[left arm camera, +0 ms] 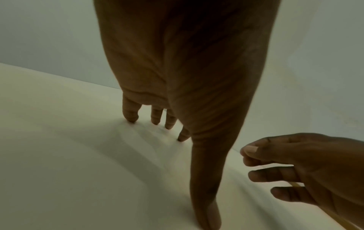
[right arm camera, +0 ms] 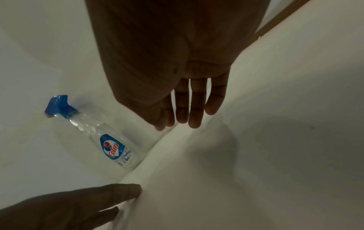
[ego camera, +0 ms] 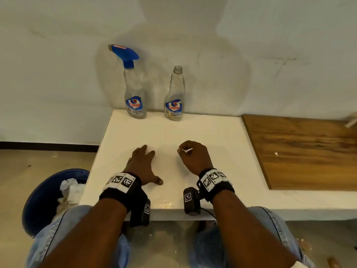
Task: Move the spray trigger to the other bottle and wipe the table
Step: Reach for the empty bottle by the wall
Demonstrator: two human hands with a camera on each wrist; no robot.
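Observation:
Two clear Colin bottles stand at the back of the white table (ego camera: 212, 132), against the wall. The left bottle (ego camera: 135, 93) carries the blue spray trigger (ego camera: 125, 53); the right bottle (ego camera: 174, 97) has a bare open neck. My left hand (ego camera: 144, 161) rests on the table with fingers spread, well in front of the left bottle. My right hand (ego camera: 193, 155) hovers beside it, loosely curled and holding nothing. The left wrist view shows my left fingertips (left arm camera: 130, 115) touching the table and my right hand (left arm camera: 305, 163) close by. The right wrist view shows the trigger bottle (right arm camera: 110, 140) beyond my right hand (right arm camera: 177, 62).
A blue bin (ego camera: 38, 206) with crumpled tissue (ego camera: 71, 188) stands on the floor left of the table. A brown wooden board (ego camera: 309, 151) with a small white scrap (ego camera: 276, 154) adjoins the table on the right. The wall runs right behind the bottles.

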